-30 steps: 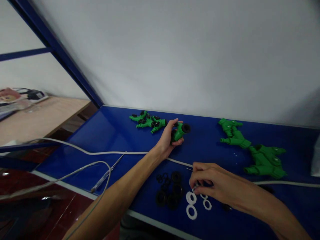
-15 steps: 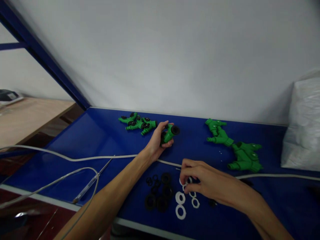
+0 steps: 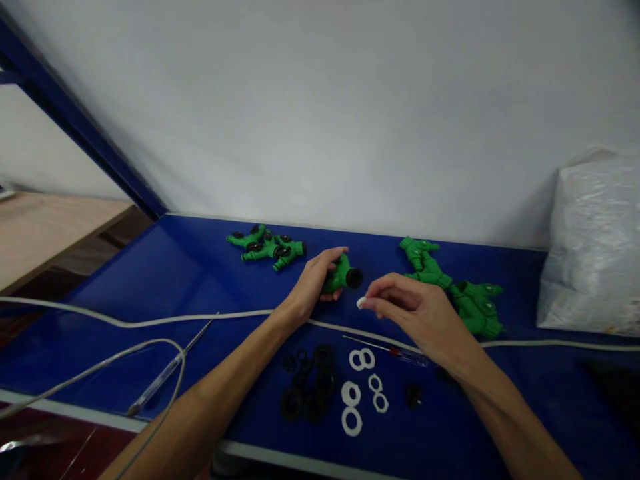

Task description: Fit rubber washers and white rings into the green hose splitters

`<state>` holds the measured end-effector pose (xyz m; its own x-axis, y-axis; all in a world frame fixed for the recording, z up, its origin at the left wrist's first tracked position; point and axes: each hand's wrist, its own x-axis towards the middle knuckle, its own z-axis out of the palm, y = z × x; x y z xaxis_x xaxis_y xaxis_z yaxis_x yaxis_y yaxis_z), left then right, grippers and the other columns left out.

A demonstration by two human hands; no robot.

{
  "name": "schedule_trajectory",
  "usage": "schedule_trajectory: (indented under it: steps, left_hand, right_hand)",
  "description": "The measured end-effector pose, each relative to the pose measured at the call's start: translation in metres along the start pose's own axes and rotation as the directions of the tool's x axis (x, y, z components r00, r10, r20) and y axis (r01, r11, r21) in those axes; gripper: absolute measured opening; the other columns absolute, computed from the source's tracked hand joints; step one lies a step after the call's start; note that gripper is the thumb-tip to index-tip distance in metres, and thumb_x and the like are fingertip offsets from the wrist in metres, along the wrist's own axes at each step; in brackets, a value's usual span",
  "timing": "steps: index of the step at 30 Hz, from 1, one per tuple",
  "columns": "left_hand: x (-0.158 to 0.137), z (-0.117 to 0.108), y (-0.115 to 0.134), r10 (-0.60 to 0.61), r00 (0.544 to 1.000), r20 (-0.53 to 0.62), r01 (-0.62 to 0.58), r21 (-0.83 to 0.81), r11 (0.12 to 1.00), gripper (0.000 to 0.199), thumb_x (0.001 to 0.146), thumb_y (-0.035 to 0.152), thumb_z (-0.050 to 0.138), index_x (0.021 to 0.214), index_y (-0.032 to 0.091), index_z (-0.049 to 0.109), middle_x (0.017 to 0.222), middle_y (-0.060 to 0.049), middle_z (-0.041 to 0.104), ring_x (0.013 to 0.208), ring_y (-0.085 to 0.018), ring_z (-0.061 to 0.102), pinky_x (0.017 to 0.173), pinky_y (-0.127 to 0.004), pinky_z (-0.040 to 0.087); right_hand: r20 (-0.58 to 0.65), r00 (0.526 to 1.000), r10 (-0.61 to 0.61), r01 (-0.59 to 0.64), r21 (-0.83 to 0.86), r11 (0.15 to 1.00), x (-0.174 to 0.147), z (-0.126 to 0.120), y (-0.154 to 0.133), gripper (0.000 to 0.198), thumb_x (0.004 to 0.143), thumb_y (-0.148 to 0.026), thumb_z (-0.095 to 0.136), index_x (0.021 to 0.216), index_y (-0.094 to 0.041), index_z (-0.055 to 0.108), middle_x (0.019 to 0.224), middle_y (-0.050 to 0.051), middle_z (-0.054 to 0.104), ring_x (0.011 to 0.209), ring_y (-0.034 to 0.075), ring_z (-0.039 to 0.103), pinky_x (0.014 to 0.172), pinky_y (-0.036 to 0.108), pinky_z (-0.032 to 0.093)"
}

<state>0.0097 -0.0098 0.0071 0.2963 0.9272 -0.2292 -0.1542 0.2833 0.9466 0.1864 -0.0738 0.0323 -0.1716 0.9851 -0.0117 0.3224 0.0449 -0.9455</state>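
My left hand (image 3: 317,280) is wrapped round a green hose splitter (image 3: 341,275), whose black-rimmed end faces right. Between the thumb and forefinger of my right hand (image 3: 405,301) is a small white ring (image 3: 361,303), mostly covered by the fingertips. This hand hovers just right of the splitter, and the ring is apart from it. Below, several white rings (image 3: 352,421) lie on the blue table in two columns. To their left is a group of black rings (image 3: 314,405). A screwdriver (image 3: 407,356) with a clear and red handle lies under my right wrist.
Green splitters with black levers (image 3: 267,248) lie at the back left; several green bodies (image 3: 425,263) lie at the right. A white cable (image 3: 190,317) crosses the blue table (image 3: 145,273). A long screwdriver (image 3: 159,383) lies left. A plastic bag (image 3: 595,247) stands right.
My right hand has picked up a white ring and risen from the ring group toward the splitter. My left hand still holds the splitter, now turned slightly. The view has shifted a little.
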Motion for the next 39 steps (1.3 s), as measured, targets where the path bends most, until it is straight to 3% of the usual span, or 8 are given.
schedule_trajectory:
  steps: [3, 12, 21, 27, 31, 33, 36, 39]
  left_hand:
    - [-0.004, 0.004, 0.003, -0.009, 1.0, 0.013, 0.007, 0.09, 0.996, 0.05, 0.09, 0.053, 0.051, 0.127, 0.023, 0.064, 0.065, 0.003, 0.053, 0.044, -0.008, 0.048, 0.042, -0.017, 0.034]
    - [-0.008, 0.007, 0.005, 0.006, 0.999, 0.046, -0.011, 0.111, 0.994, 0.053, 0.088, 0.053, 0.056, 0.129, 0.021, 0.064, 0.067, 0.003, 0.054, 0.042, -0.008, 0.047, 0.041, -0.018, 0.033]
    - [-0.005, 0.006, 0.001, 0.016, 0.999, 0.038, -0.019, 0.077, 0.997, 0.054, 0.088, 0.054, 0.055, 0.128, 0.019, 0.067, 0.069, 0.002, 0.054, 0.051, -0.011, 0.05, 0.043, -0.02, 0.034]
    - [-0.001, 0.003, -0.006, 0.189, 0.979, -0.076, -0.167, 0.226, 0.96, 0.047, 0.092, 0.053, 0.051, 0.105, 0.016, 0.076, 0.069, 0.0, 0.057, 0.068, -0.015, 0.052, 0.063, -0.023, 0.041]
    - [-0.003, 0.002, -0.006, 0.29, 0.949, -0.119, -0.234, 0.348, 0.908, 0.045, 0.094, 0.057, 0.048, 0.101, 0.02, 0.073, 0.068, 0.001, 0.058, 0.066, -0.016, 0.053, 0.061, -0.025, 0.04]
    - [-0.006, 0.002, -0.005, 0.332, 0.939, -0.092, -0.266, 0.422, 0.867, 0.047, 0.096, 0.058, 0.043, 0.103, 0.022, 0.073, 0.073, 0.0, 0.063, 0.07, -0.017, 0.057, 0.065, -0.026, 0.042]
    - [-0.01, 0.003, -0.003, 0.387, 0.922, -0.008, -0.332, 0.5, 0.8, 0.049, 0.1, 0.054, 0.038, 0.113, 0.023, 0.073, 0.097, -0.004, 0.073, 0.09, -0.021, 0.064, 0.082, -0.03, 0.046]
    - [-0.013, 0.006, -0.002, 0.428, 0.902, 0.062, -0.39, 0.543, 0.744, 0.048, 0.1, 0.051, 0.042, 0.123, 0.021, 0.07, 0.114, -0.008, 0.072, 0.106, -0.023, 0.063, 0.097, -0.033, 0.044]
  right_hand:
    - [-0.129, 0.992, -0.005, 0.016, 0.086, 0.996, 0.004, 0.003, 0.004, 0.024, 0.081, -0.041, 0.076, 0.083, -0.019, 0.067, 0.068, -0.001, 0.064, 0.064, 0.015, 0.061, 0.062, 0.028, 0.048]
    - [-0.19, 0.981, -0.04, 0.067, 0.14, 0.988, 0.007, 0.014, 0.011, 0.026, 0.084, -0.043, 0.073, 0.086, -0.021, 0.059, 0.069, -0.003, 0.061, 0.062, 0.014, 0.06, 0.062, 0.028, 0.05]
    - [-0.089, 0.996, 0.012, 0.012, 0.257, 0.966, 0.005, 0.018, 0.013, 0.041, 0.085, -0.041, 0.073, 0.119, -0.024, 0.058, 0.098, 0.002, 0.069, 0.071, 0.014, 0.068, 0.07, 0.031, 0.057]
    - [0.035, 0.998, 0.043, -0.052, 0.342, 0.938, 0.004, 0.021, 0.007, 0.051, 0.086, -0.043, 0.07, 0.132, -0.023, 0.058, 0.111, 0.007, 0.072, 0.08, 0.018, 0.073, 0.079, 0.037, 0.06]
    - [-0.005, 0.996, 0.086, -0.078, 0.357, 0.931, 0.004, 0.024, 0.006, 0.054, 0.083, -0.049, 0.073, 0.13, -0.023, 0.063, 0.116, 0.009, 0.073, 0.085, 0.022, 0.074, 0.085, 0.04, 0.061]
    - [-0.033, 0.995, 0.093, -0.076, 0.346, 0.935, 0.004, 0.026, 0.008, 0.051, 0.082, -0.051, 0.074, 0.125, -0.023, 0.067, 0.114, 0.009, 0.074, 0.087, 0.024, 0.074, 0.088, 0.042, 0.06]
    - [-0.058, 0.993, 0.101, -0.072, 0.376, 0.924, 0.004, 0.028, 0.012, 0.047, 0.081, -0.05, 0.075, 0.119, -0.024, 0.072, 0.111, 0.009, 0.075, 0.088, 0.025, 0.075, 0.09, 0.043, 0.06]
    - [-0.122, 0.984, 0.131, -0.061, 0.46, 0.886, 0.006, 0.026, 0.016, 0.045, 0.079, -0.047, 0.079, 0.117, -0.024, 0.074, 0.115, 0.008, 0.075, 0.092, 0.025, 0.074, 0.093, 0.042, 0.059]
